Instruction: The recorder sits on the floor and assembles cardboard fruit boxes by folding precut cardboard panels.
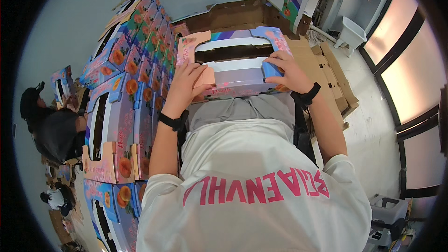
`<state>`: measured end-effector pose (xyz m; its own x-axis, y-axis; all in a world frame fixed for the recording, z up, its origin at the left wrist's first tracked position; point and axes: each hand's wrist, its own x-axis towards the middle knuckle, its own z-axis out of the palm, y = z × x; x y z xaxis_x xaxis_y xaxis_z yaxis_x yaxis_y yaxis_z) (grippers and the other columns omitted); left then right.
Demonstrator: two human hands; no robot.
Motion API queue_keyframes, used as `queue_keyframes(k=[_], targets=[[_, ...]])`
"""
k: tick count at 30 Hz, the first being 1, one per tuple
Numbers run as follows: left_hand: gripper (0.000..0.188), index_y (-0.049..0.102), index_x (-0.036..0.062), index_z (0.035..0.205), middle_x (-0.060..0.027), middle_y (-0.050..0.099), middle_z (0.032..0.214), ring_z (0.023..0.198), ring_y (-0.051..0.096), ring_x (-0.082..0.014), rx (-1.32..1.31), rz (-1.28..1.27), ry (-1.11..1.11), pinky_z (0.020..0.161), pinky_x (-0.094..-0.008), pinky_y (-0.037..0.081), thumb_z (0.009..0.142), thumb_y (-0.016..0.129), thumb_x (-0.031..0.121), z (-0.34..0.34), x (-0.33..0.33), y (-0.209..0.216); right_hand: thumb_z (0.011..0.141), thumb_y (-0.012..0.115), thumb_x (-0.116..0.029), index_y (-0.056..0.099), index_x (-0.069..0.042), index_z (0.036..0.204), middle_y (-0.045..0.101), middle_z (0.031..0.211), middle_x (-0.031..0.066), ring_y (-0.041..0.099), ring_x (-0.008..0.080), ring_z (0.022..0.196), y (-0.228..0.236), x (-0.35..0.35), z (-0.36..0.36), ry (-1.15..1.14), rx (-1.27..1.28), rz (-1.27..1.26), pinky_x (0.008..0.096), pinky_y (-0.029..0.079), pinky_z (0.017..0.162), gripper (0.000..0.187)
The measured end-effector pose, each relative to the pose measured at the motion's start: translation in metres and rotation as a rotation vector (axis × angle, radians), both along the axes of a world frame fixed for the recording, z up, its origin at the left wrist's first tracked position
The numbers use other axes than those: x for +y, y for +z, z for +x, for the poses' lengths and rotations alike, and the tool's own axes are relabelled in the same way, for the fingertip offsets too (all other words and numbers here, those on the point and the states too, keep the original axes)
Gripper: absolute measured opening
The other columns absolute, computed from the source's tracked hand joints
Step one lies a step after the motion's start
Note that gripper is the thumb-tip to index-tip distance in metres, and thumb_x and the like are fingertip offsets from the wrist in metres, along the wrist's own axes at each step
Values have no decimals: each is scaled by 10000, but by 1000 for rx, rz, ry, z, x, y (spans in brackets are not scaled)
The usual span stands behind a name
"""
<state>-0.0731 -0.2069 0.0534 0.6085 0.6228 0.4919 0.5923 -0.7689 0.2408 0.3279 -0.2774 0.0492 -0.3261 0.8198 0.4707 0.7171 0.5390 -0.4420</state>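
Observation:
A printed cardboard fruit box [238, 72], pink, blue and purple with a long opening in its top, rests in front of my lap. My left hand [187, 84] is closed over its near left corner, the fingers on a peach-coloured corner flap [205, 77] and the thumb lower on the near wall. At the near right corner my right hand [290, 72] grips likewise, fingers over a blue corner flap [272, 71] and thumb on the near side. Through the top opening a dark brown inside shows. Parts of both flaps are hidden under my fingers.
Tall stacks of similar boxes [123, 126] stand close on my left. Flattened brown cardboard [322, 72] lies at the right. Beyond the box is a large open carton [233, 14]. Two people work at the far left, one in black [56, 128]. A white sink [352, 32] is at back right.

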Motion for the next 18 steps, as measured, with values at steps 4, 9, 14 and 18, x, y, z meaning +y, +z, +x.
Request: queue_keyframes(k=[4,9,14,18], targets=[[600,672,93,1413,-125,633,1415,1466,455,-478,-34,-35,9,1215,-543,388,878,835,311,0,-8,0,798,921,-340,722,-28,1285,628,1285,143,590,352,1237,0,-2,-1,1,-11,66,440,474,1086,612],[584,670,74,1405,-135,636,1400,1423,500,-448,-40,-23,19,1193,-511,417,889,821,303,0,-20,5,805,908,-256,694,-29,1327,585,1310,134,553,328,1279,1,-11,4,8,56,-2,414,453,1112,608],[581,657,39,1402,-154,641,1363,1292,573,-384,-274,-106,-28,1117,-443,477,899,817,281,3,-27,10,836,883,-226,676,-31,1366,577,1332,127,560,323,1269,6,-18,4,57,171,-43,404,461,1103,602],[545,661,31,1381,-176,637,1337,1269,592,-389,-128,-25,-31,1115,-451,475,903,813,246,1,-33,13,873,862,-216,671,-46,1403,577,1355,105,575,298,1262,19,-24,9,33,120,-62,402,463,1101,588]])
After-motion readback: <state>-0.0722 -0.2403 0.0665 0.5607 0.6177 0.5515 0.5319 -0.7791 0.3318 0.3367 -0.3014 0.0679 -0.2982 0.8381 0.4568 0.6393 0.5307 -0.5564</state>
